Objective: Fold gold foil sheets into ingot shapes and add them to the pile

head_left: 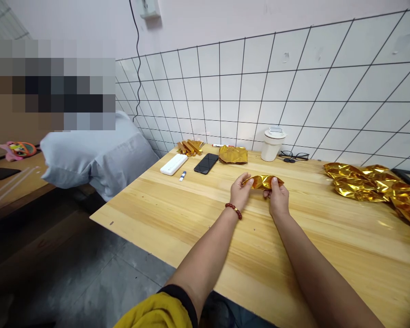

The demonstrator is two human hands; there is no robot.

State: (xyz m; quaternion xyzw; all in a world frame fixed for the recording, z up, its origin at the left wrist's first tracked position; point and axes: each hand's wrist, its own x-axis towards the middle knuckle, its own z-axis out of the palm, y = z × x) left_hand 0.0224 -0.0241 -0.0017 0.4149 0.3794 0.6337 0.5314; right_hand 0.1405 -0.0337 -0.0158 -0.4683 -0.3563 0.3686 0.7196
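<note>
head: left grip (241,189) and right grip (278,195) hold foil (262,182); cup (271,148) near bench's (177,209) far edge, strips (190,147) at far-left corner.

The crinkled gold foil strip (262,182) looks glossy and metallic; the pale yellow wooden table (177,209) smooth; the white cylindrical lidded cup (269,148) matt, plastic-like.
</note>
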